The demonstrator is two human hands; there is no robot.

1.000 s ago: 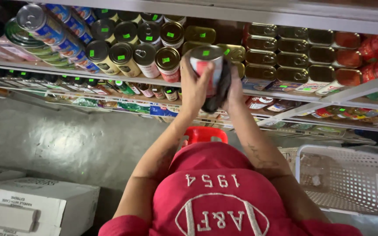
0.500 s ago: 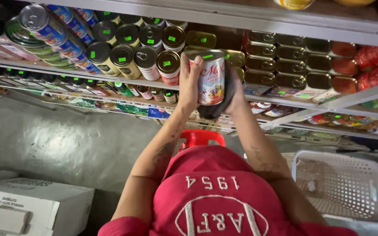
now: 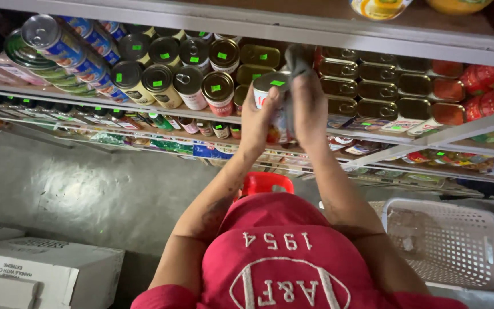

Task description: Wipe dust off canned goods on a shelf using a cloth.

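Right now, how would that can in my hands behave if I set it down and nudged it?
The can looks rigid metal, so it likely won't dent easily. Round-sided, it would probably roll if laid flat like those on the shelf. It's likely heavy for its size: both hands grip it.

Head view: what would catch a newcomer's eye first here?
Both hands, left and right, clasp a can with a green sticker on its lid, held up at the shelf, the right hand also gripping a dark cloth. Rows of similar cans fill that shelf. Below sit the red shirt and, lower right, a white basket.
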